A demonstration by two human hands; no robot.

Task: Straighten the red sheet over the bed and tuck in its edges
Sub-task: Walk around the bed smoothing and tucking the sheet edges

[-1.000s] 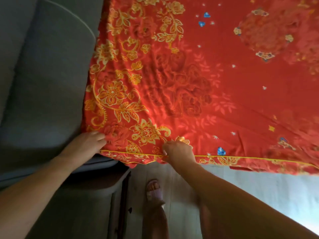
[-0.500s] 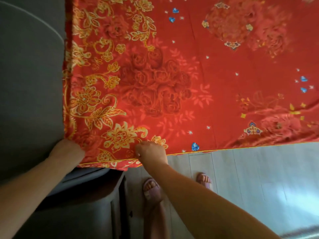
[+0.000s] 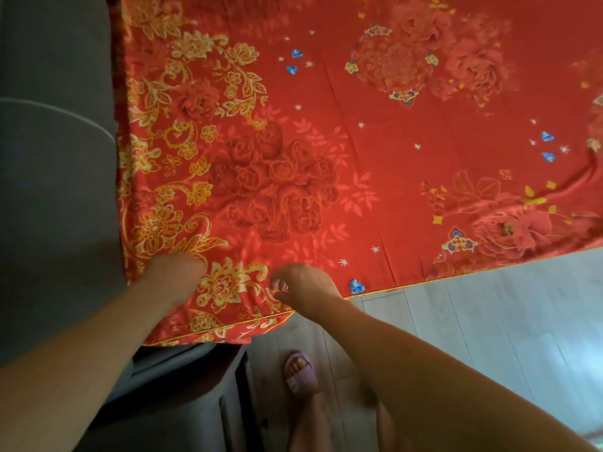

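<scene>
Red sheet (image 3: pixel 375 151) lies spread across the bed, its gold-flowered border running down the left side against a grey padded headboard (image 3: pixel 55 158) and its piped hem running along the near side, roughly left to right across the view. Right of the hands that hem sits straight along the edge, with pale floor (image 3: pixel 489 321) showing beyond it. At the near left corner the hem sags lower, in a loose flap that hangs below the line of the rest.

Both hands work at this corner. The left hand (image 3: pixel 173 275) rests knuckles-up on the cloth just inside the left border; its fingers are folded under or hidden by the back of the hand, so whether they pinch fabric cannot be told. The right hand (image 3: pixel 306 288) sits a little to the right, at the hem, its fingers (image 3: pixel 280 287) curled narrow and apparently nipping a small fold of the sheet.

The hanging flap lies directly below and between the two hands, toward the person, and closer to the left hand. A foot in a lilac slipper (image 3: pixel 300 373) stands on the floor below the right forearm.

Judging by this, the corner remains to be tucked, and the move would carry the flap down and under the edge.
</scene>
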